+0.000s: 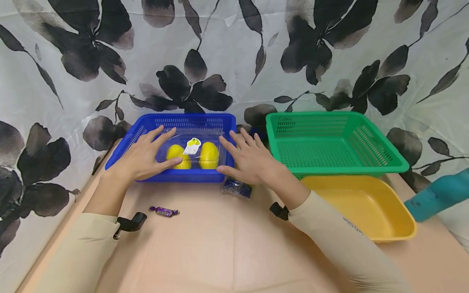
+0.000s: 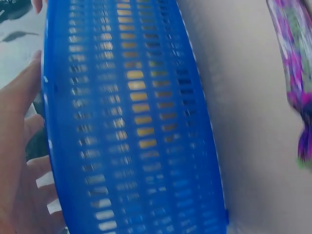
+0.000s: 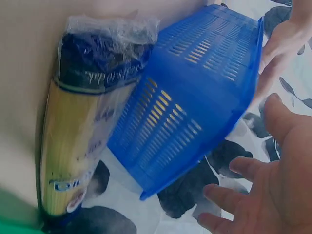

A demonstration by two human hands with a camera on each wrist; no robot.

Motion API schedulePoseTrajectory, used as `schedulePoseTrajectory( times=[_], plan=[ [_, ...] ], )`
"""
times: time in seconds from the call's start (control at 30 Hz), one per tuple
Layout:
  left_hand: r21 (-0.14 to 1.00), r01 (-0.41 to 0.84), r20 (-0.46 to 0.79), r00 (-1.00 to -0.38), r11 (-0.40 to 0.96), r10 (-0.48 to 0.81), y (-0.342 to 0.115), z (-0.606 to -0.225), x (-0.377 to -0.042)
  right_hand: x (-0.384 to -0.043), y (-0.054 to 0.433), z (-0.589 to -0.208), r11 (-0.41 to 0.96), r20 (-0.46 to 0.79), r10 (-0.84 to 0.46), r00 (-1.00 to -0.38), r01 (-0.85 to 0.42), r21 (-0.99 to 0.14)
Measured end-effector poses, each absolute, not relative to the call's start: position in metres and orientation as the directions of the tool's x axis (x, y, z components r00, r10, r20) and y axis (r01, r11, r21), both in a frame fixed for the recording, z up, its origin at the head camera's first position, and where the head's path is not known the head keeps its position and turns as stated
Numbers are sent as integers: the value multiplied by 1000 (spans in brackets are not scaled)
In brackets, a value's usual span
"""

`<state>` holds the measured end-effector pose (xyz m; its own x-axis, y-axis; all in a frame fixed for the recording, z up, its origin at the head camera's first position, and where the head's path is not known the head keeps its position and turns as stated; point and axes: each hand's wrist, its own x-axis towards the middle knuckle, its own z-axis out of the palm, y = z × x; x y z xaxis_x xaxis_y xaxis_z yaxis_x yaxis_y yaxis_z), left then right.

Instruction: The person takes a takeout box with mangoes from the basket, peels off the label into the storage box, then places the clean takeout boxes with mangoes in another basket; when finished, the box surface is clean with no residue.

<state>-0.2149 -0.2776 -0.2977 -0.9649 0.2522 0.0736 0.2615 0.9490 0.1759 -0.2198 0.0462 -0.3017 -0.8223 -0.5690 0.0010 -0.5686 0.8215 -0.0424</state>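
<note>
Flanking the clear fruit box (image 1: 195, 159) in the blue basket (image 1: 194, 178) at far left, the left hand (image 1: 141, 158) and right hand (image 1: 250, 159) have fingers spread wide; whether either touches anything, I cannot tell.

the tabletop (image 1: 205, 252) offers a free lane at lower centre, a purple-wrapped candy (image 1: 164, 211) at its upper left. at centre, a spaghetti packet (image 1: 237, 188) obstructs the gap between blue basket (image 1: 183, 177) and green basket (image 1: 311, 152); a yellow tub (image 1: 373, 203) and teal bottle (image 1: 437, 195) block the right.
</note>
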Motion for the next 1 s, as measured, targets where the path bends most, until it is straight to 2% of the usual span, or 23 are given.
schedulePoseTrajectory(
  times=[0.33, 0.6, 0.8, 1.0],
  plan=[
    [246, 211, 14, -977, 946, 214, -299, -300, -225, -227, 41, -310, 836, -105, -548, -830, -544, -73],
    [386, 157, -92, -974, 909, 207, -301, -305, -226, -232, 41, -312, 826, -174, -560, -810, -529, -194],
    [390, 142, -144, -966, 910, 213, -311, -307, -232, -235, 42, -313, 829, -181, -554, -813, -519, -209],
    [525, 60, -225, -952, 849, 206, -326, -305, -243, -236, 40, -312, 836, -197, -543, -817, -503, -219]
  ],
)
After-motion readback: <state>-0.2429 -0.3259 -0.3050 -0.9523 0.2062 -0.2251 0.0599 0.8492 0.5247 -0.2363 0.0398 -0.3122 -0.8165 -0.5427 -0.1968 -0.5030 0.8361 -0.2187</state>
